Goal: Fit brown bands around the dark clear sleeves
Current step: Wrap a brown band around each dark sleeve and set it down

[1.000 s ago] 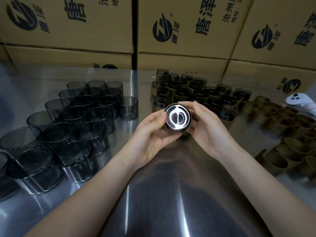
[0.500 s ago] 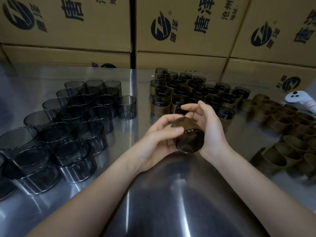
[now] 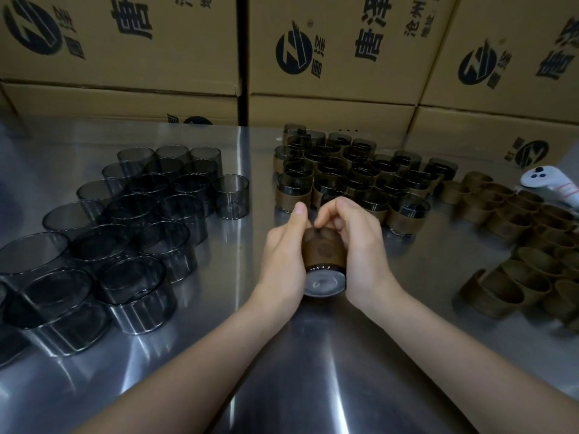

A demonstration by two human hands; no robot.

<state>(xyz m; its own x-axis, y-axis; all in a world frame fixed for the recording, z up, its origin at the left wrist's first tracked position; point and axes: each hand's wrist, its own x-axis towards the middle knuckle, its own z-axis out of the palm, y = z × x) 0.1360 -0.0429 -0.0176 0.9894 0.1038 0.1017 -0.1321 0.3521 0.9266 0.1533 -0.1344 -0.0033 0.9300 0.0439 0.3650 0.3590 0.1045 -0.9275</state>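
A dark clear sleeve (image 3: pixel 324 281) lies on its side between both hands above the steel table (image 3: pixel 313 371), its open end facing me. A brown band (image 3: pixel 322 250) wraps most of its length. My left hand (image 3: pixel 283 249) cups the sleeve's left side, thumb raised at the far rim. My right hand (image 3: pixel 357 245) grips the right side, its curled fingers pinching the band's far edge. Several bare dark sleeves (image 3: pixel 119 233) stand at the left. Several banded sleeves (image 3: pixel 354 177) stand in rows behind my hands. Loose brown bands (image 3: pixel 526 245) lie at the right.
Stacked cardboard boxes (image 3: pixel 329 57) with printed logos wall off the back of the table. A white handheld controller (image 3: pixel 551 183) lies at the far right edge beside the loose bands.
The sleeve has been turned in my hands, from open end up, to tilted, to lying with its open end towards me. Both hands dropped lower and closed round the banded sleeve.
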